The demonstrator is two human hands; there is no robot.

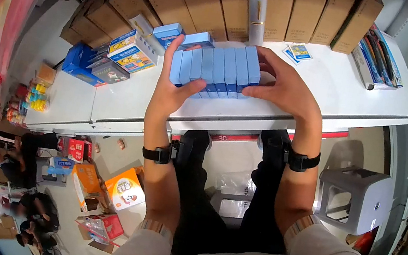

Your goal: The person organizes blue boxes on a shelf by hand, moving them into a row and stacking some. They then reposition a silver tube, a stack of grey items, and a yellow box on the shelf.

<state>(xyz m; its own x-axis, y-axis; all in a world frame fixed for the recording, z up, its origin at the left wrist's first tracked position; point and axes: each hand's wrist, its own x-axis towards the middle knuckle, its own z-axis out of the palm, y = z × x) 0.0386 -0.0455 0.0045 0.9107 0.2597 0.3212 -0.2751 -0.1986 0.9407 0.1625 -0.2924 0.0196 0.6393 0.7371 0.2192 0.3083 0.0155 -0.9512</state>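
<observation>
Between my two hands is a row of several small light-blue boxes (212, 71), standing side by side above the white shelf (372, 94). My left hand (172, 88) is closed around the row's left end, thumb in front. At the right end, my right hand (283, 89) grips the last box, its thumb along the lower front edge. Two more blue boxes (168, 31) lie just behind the row, partly covered by my left fingers. A silver cylinder (255, 22) with a gold clip stands upright behind my right hand.
Brown cartons (233, 5) line the back of the shelf. Left are a yellow-and-blue box (133, 51) and a blue display box (79, 64); right are small cards (297, 52) and a tray of glasses-like items (381, 56). A grey stool (354, 197) and an orange carton (125, 188) stand below. People sit lower left.
</observation>
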